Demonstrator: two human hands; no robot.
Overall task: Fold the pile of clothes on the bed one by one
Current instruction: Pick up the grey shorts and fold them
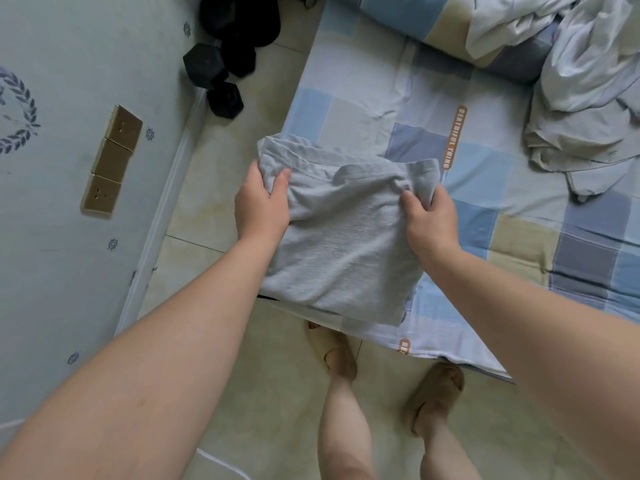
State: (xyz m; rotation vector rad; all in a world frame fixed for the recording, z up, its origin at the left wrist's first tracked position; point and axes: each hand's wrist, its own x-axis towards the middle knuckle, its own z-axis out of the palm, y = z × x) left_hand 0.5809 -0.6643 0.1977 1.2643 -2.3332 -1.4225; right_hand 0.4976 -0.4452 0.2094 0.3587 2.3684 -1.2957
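The folded grey garment (341, 237) is pinched at its far corners by the left hand (261, 206) and right hand (429, 220), at the bed (485, 174) corner. Folding looks nearly done; next, the unfolded pile (585, 98), beyond the right hand, must be reached.

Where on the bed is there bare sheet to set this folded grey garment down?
Free: the checked sheet between the grey garment, the rolled quilt and the clothes pile; also the strip below the pile, right of the right hand. Crowded: the far right, under the pile.
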